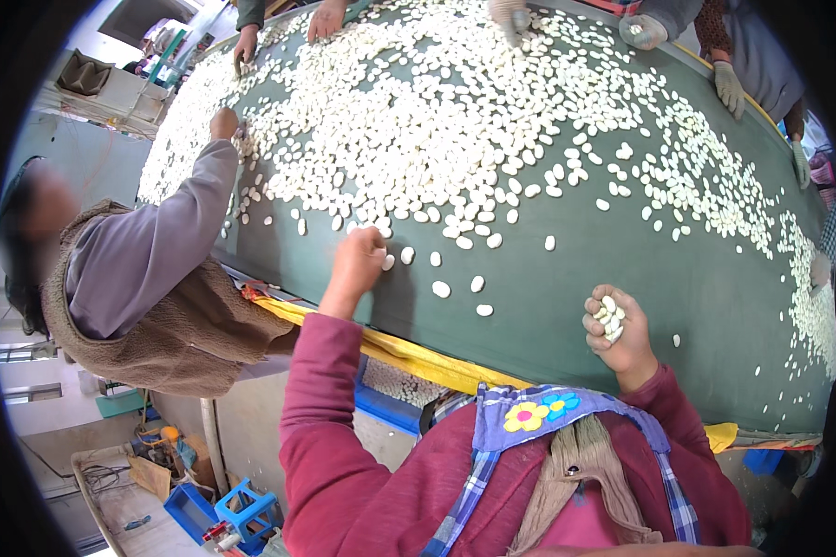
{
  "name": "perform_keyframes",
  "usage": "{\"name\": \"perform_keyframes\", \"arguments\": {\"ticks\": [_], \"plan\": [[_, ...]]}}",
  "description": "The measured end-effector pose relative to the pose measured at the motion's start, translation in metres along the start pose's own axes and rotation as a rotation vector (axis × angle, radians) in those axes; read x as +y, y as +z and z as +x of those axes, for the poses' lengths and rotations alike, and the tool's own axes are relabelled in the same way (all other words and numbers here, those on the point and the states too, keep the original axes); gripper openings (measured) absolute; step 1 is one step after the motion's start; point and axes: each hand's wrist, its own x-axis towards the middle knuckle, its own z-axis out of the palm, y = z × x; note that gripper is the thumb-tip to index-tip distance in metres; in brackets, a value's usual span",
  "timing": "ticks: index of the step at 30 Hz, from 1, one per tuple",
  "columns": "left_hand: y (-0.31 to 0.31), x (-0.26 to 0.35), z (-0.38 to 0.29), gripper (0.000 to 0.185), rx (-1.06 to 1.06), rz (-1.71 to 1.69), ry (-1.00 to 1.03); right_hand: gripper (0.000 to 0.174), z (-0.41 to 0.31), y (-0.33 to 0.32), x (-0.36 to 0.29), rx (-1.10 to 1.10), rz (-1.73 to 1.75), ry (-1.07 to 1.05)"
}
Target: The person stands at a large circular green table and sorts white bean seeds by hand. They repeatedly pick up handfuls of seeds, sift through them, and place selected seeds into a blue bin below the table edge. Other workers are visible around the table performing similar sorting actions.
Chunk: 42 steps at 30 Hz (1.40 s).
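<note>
Large white beans lie spread over a dark green conveyor belt, thickest across its middle and far side. At the near edge of the pile is my left hand, its fingers bent down close to a few loose beans; whether one is between the fingertips cannot be told. My right hand is turned palm up above the belt at the right, its fingers curled around a small heap of white beans. Several single beans lie on the belt between the two hands.
A co-worker in a brown fleece vest reaches over the belt at left. Other people's hands, some gloved, are along the far edge. Yellow cloth lines the near edge. Below stand a blue crate of beans and a blue stool.
</note>
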Motion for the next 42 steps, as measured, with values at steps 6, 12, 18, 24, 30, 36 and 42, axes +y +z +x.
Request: {"name": "perform_keyframes", "arguments": {"ticks": [6,12,18,24,30,36,42], "plan": [[0.055,0.161,-0.016,0.015,-0.249,-0.444,0.419,0.028,-0.002,0.004,0.005,0.077,0.040,0.076],[0.071,0.194,-0.004,0.022,-0.157,-0.552,0.412,0.025,-0.014,-0.015,-0.009,0.056,0.103,0.068],[0.027,0.026,0.060,0.028,0.363,-0.246,-0.100,0.023,-0.023,-0.023,-0.019,0.033,0.111,0.096],[-0.031,-0.063,0.124,0.034,0.663,0.208,-0.074,0.025,-0.026,-0.030,-0.030,0.111,0.110,0.068],[-0.034,-0.134,0.211,0.038,0.457,0.400,-0.221,0.027,-0.017,-0.031,-0.041,0.158,0.128,0.055],[-0.041,-0.137,0.241,0.021,0.328,0.520,-0.277,0.029,-0.008,-0.025,-0.054,0.204,0.071,0.044],[-0.044,-0.128,0.224,0.017,0.398,0.512,-0.170,0.031,-0.003,-0.034,-0.053,0.162,0.073,0.057]]}}
